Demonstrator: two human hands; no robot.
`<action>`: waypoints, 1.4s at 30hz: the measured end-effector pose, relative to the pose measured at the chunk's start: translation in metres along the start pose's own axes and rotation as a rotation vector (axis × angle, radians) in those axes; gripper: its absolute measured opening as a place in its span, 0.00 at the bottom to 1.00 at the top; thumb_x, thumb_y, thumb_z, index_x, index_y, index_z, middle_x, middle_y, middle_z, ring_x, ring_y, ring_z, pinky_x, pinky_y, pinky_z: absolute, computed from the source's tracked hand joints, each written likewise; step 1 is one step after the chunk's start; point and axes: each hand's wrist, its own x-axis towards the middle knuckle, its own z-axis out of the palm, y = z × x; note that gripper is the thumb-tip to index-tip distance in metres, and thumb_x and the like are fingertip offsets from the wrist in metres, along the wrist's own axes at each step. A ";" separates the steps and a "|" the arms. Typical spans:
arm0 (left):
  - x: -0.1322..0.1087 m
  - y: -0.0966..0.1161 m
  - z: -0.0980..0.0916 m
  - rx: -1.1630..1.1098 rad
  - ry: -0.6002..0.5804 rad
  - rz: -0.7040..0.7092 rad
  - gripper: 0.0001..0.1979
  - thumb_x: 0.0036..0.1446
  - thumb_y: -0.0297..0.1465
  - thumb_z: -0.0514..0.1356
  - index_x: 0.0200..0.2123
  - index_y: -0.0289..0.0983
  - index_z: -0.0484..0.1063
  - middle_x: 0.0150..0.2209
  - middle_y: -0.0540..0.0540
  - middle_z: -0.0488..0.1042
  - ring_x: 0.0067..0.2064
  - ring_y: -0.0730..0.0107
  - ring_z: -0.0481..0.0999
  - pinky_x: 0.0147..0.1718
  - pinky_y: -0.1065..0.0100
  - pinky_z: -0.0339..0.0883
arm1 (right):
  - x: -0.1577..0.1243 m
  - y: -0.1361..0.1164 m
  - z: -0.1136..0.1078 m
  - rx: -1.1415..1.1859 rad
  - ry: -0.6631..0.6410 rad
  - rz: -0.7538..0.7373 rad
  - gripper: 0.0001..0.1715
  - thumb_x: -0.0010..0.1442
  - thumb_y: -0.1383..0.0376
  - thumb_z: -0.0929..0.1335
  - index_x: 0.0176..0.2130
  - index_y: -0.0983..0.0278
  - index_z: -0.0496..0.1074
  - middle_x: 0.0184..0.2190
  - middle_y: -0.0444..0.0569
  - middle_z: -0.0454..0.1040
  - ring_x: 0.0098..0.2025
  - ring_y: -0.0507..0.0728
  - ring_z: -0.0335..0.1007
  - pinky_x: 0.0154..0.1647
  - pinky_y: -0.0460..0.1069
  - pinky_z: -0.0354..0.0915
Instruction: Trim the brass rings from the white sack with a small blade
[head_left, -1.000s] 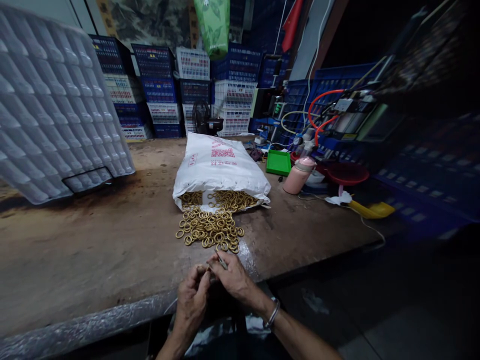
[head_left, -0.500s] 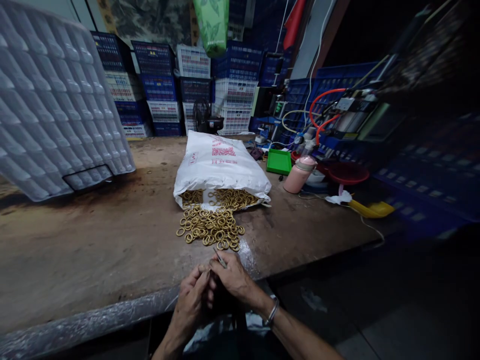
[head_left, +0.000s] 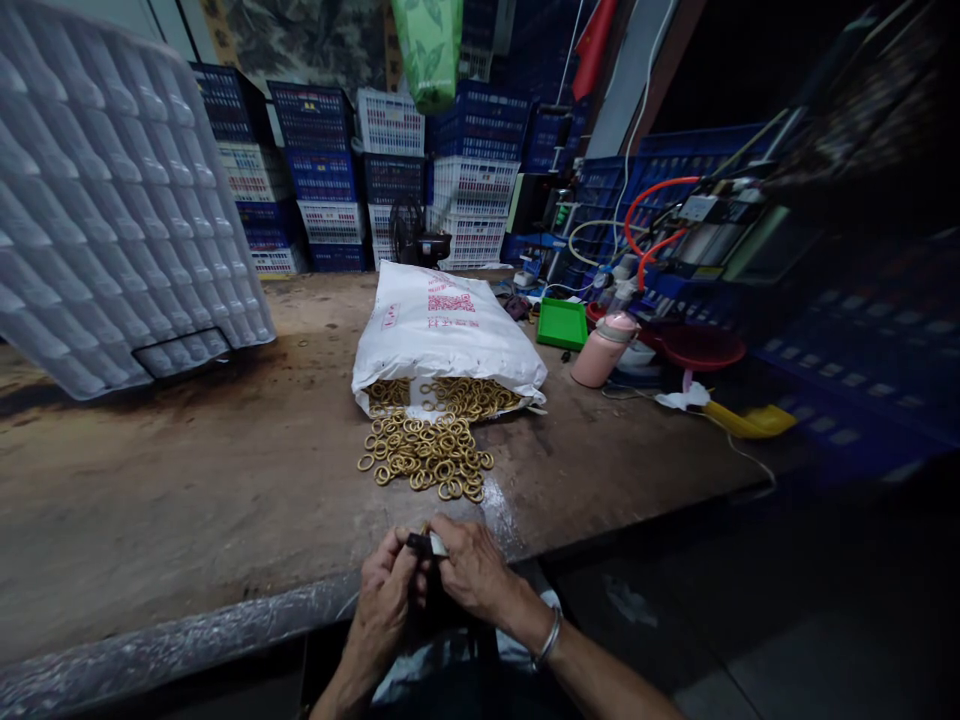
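Close together over the front edge of the workbench, both my hands have their fingers pinched. My left hand (head_left: 381, 585) is closed by a small black piece (head_left: 417, 545), and what its fingertips grip is mostly hidden. In my right hand (head_left: 476, 568) is a small tool with a pale flat part (head_left: 438, 545), which meets the black piece. A bit of brass colour, perhaps a ring (head_left: 425, 527), shows behind the fingertips. Beyond the hands, a pile of brass rings (head_left: 427, 452) spills from the open mouth of a white woven sack (head_left: 454, 340), which lies on its side.
The wooden workbench (head_left: 225, 510) has a plastic-wrapped front edge. A clear moulded tray (head_left: 127, 200) stands upright at left. At right are a green tray (head_left: 562, 323), a pink bottle (head_left: 606, 350), a red bowl (head_left: 697, 347) and a yellow scoop (head_left: 750, 420). Stacked crates (head_left: 326, 170) line the back.
The slim pointed tool in my right hand has turned, and a pale flat part and a black piece now show between the hands. The hands stay in nearly the same place.
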 end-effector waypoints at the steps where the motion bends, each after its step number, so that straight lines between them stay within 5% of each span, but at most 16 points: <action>1: 0.000 0.000 0.000 0.018 0.008 0.010 0.19 0.43 0.46 0.60 0.28 0.37 0.62 0.16 0.58 0.65 0.14 0.84 0.59 0.13 0.81 0.52 | 0.000 -0.001 0.000 -0.030 -0.010 0.005 0.17 0.43 0.74 0.58 0.35 0.63 0.65 0.27 0.46 0.70 0.28 0.53 0.62 0.29 0.46 0.49; 10: -0.003 -0.002 -0.002 0.125 0.019 0.128 0.16 0.47 0.45 0.58 0.27 0.37 0.63 0.16 0.57 0.64 0.15 0.82 0.59 0.14 0.78 0.54 | 0.001 -0.004 -0.008 -0.114 -0.070 0.039 0.18 0.44 0.74 0.58 0.37 0.64 0.63 0.27 0.47 0.70 0.29 0.54 0.63 0.28 0.46 0.50; 14: -0.015 0.005 0.003 0.116 -0.116 0.114 0.14 0.49 0.42 0.58 0.26 0.36 0.66 0.20 0.54 0.67 0.17 0.81 0.62 0.17 0.77 0.59 | 0.006 0.013 -0.004 -0.178 -0.005 0.075 0.17 0.46 0.74 0.58 0.38 0.64 0.63 0.29 0.47 0.71 0.29 0.53 0.63 0.28 0.46 0.49; 17: -0.018 0.005 0.006 -0.015 -0.170 0.004 0.13 0.49 0.41 0.59 0.26 0.36 0.66 0.22 0.52 0.69 0.19 0.80 0.65 0.17 0.76 0.62 | 0.017 0.024 -0.006 -0.221 0.097 0.136 0.16 0.47 0.75 0.57 0.36 0.63 0.63 0.28 0.46 0.71 0.28 0.52 0.62 0.28 0.46 0.48; 21: -0.010 0.003 0.004 -0.206 -0.088 -0.035 0.14 0.43 0.39 0.64 0.26 0.34 0.67 0.26 0.47 0.73 0.23 0.76 0.69 0.16 0.75 0.63 | 0.037 0.027 -0.015 -0.259 0.201 0.175 0.17 0.48 0.75 0.57 0.37 0.63 0.64 0.32 0.48 0.72 0.32 0.53 0.64 0.30 0.46 0.49; 32: -0.002 0.016 -0.001 -0.432 -0.060 -0.133 0.17 0.37 0.32 0.67 0.33 0.35 0.69 0.24 0.48 0.75 0.23 0.73 0.71 0.16 0.75 0.62 | 0.059 0.033 -0.006 -0.311 0.181 0.164 0.16 0.52 0.71 0.59 0.42 0.63 0.64 0.38 0.51 0.70 0.38 0.57 0.64 0.37 0.49 0.52; 38: 0.002 0.017 -0.006 -0.502 -0.026 -0.205 0.11 0.40 0.33 0.67 0.24 0.33 0.70 0.27 0.47 0.75 0.28 0.72 0.73 0.21 0.74 0.64 | 0.059 0.034 -0.013 -0.200 0.217 0.135 0.15 0.48 0.74 0.60 0.37 0.63 0.66 0.31 0.47 0.71 0.32 0.53 0.64 0.32 0.46 0.51; 42: 0.004 0.024 0.000 -0.391 -0.013 -0.083 0.12 0.42 0.35 0.65 0.27 0.35 0.68 0.26 0.50 0.72 0.26 0.74 0.72 0.17 0.77 0.61 | 0.055 0.024 -0.015 0.085 0.249 0.110 0.09 0.52 0.70 0.60 0.34 0.62 0.66 0.25 0.43 0.68 0.27 0.50 0.61 0.29 0.44 0.52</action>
